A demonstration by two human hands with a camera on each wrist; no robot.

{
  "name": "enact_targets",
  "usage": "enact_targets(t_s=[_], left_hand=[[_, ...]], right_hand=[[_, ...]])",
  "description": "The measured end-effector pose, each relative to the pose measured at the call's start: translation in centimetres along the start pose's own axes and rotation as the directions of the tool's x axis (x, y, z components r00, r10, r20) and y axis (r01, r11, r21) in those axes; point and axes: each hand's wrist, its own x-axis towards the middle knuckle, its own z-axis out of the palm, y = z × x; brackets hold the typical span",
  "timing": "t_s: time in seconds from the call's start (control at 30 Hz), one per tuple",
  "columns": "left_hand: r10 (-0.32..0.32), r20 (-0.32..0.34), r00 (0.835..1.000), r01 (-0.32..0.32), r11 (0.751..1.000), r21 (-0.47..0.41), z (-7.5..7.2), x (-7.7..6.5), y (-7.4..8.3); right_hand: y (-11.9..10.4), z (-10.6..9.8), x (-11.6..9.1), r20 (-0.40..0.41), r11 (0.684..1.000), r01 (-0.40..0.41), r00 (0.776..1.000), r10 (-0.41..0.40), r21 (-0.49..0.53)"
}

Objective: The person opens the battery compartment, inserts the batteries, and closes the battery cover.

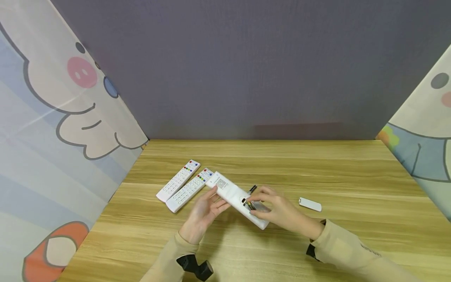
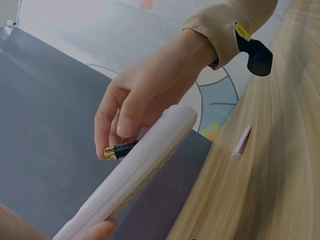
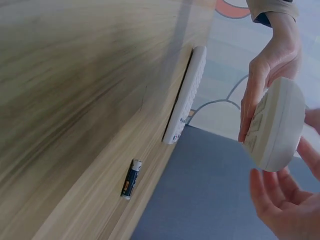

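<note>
My left hand point(image 1: 201, 214) holds a white remote control point(image 1: 234, 195) by its edge, fingers beneath it, with the back face turned up and the battery compartment uncovered. Over that compartment, my right hand point(image 1: 276, 205) pinches a small black-and-gold battery point(image 2: 121, 150) between thumb and fingers. The battery's inner end is hidden by the remote's edge in the left wrist view, so how deep it sits cannot be told. On the table behind the remote lies a second battery point(image 3: 131, 179). The white battery cover point(image 1: 310, 204) rests on the wood, right of my right hand.
Two more white remotes, one farther left point(image 1: 178, 181) and one nearer point(image 1: 189, 190), lie button side up at the left, side by side. The wooden table point(image 1: 352, 176) ends at a grey panel point(image 1: 246, 70) behind. Cartoon-printed sheets point(image 1: 53, 117) flank it.
</note>
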Motion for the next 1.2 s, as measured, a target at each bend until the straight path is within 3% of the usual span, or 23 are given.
enact_targets(t_s=[0.13,0.3,0.43,0.63,0.87,1.2], left_hand=[[0.0,-0.002,1.0,0.0,1.0,-0.016,0.1,-0.1,0.1],[-0.002,-0.003,1.0,0.002,1.0,-0.024,0.1,-0.1,0.1],[0.002,-0.008,1.0,-0.002,1.0,-0.009,0.1,-0.1,0.1],[0.005,-0.008,1.0,-0.005,1.0,0.0,0.1,-0.2,0.2],[0.007,0.012,1.0,-0.007,1.0,0.001,0.1,-0.3,0.2],[0.007,0.007,1.0,-0.007,1.0,0.0,0.1,-0.5,0.0]], right_hand=[[-0.3,-0.1,-0.3,0.089,0.999,-0.042,0.995,0.044,-0.021],[-0.4,-0.1,-0.8,0.217,0.997,-0.071,0.973,0.074,-0.023],[-0.3,0.0,-1.0,0.266,0.997,-0.071,0.961,0.079,-0.04],[-0.2,0.2,-1.2,0.252,0.996,-0.046,0.966,0.062,-0.072],[0.1,0.4,-1.4,0.199,0.995,0.031,0.98,-0.011,-0.1],[0.4,0.5,-1.7,0.183,0.976,0.125,0.979,-0.091,-0.181]])
